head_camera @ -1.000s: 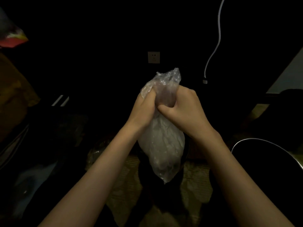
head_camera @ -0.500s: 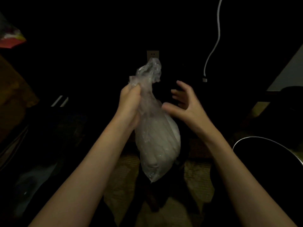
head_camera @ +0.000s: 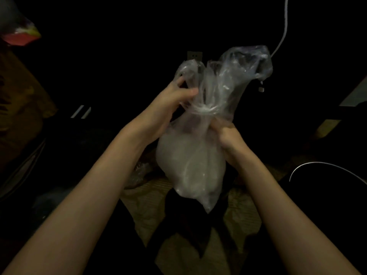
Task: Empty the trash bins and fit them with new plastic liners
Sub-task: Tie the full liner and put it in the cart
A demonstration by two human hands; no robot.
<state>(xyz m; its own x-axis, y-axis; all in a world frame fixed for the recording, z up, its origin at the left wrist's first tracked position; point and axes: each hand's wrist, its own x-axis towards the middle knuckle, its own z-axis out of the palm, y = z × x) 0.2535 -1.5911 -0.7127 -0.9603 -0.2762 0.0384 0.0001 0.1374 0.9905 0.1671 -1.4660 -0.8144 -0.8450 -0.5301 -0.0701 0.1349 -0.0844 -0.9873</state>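
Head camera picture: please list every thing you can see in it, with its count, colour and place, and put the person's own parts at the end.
Plastic bag: one, clear, centre, neck twisted, held up by both hands.
Wall socket: one, pale, behind the bag on the dark wall.
Cable: one, white, hanging at top right.
Bin rim: one, pale curved edge, lower right; body too dark to tell.
Packet: one, red and grey, top left.
Floor: tan, under the bag.
Left hand: one, gripping the loose top of the bag.
Right hand: one, closed on the bag's neck.
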